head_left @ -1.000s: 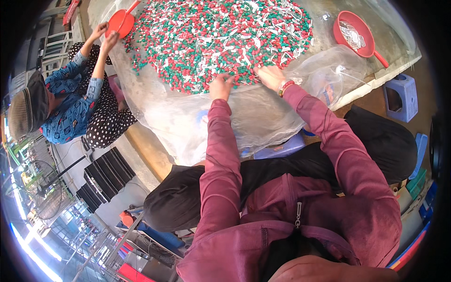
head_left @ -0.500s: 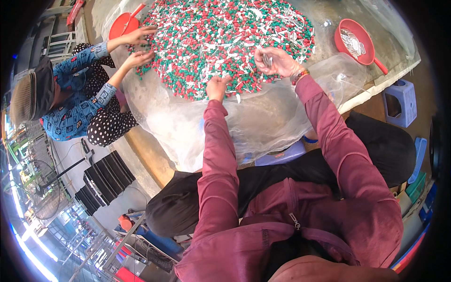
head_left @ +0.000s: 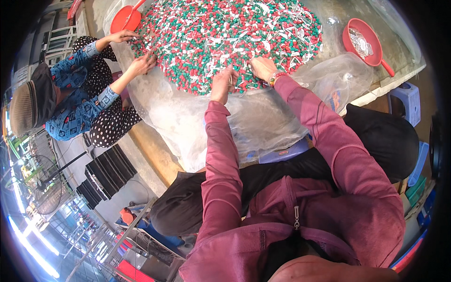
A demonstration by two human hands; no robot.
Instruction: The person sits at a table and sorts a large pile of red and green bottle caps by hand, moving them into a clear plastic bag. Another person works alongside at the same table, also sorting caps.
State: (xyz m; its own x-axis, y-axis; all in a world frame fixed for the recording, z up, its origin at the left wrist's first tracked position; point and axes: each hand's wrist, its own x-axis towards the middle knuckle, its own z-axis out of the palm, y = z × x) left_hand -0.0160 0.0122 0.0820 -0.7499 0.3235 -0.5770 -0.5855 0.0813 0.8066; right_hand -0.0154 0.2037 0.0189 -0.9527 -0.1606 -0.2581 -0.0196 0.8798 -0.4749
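Note:
A wide heap of small red, green and white pieces [head_left: 202, 56], mixed with thin white strips, lies on a clear plastic sheet [head_left: 188, 127]. My left hand [head_left: 223, 84] is at the heap's near edge, fingers curled together; what they hold is too small to make out. Just right of it, my right hand [head_left: 263, 69] is turned palm down over the pieces. Its fingers are bent in, and whatever lies inside them is hidden. A beaded bracelet [head_left: 276, 78] circles my right wrist.
At the right lies a red handled scoop [head_left: 369, 44] holding pale strips; another red scoop [head_left: 126, 19] lies far left. A co-worker in blue patterned sleeves [head_left: 70, 94] has both hands at the heap's left side. A blue plastic stool [head_left: 405, 103] stands at right.
My right hand has turned from palm up, with small strips showing in it, to palm down, moving left toward my left hand. My left hand has shifted slightly right and up. The co-worker's hands have moved.

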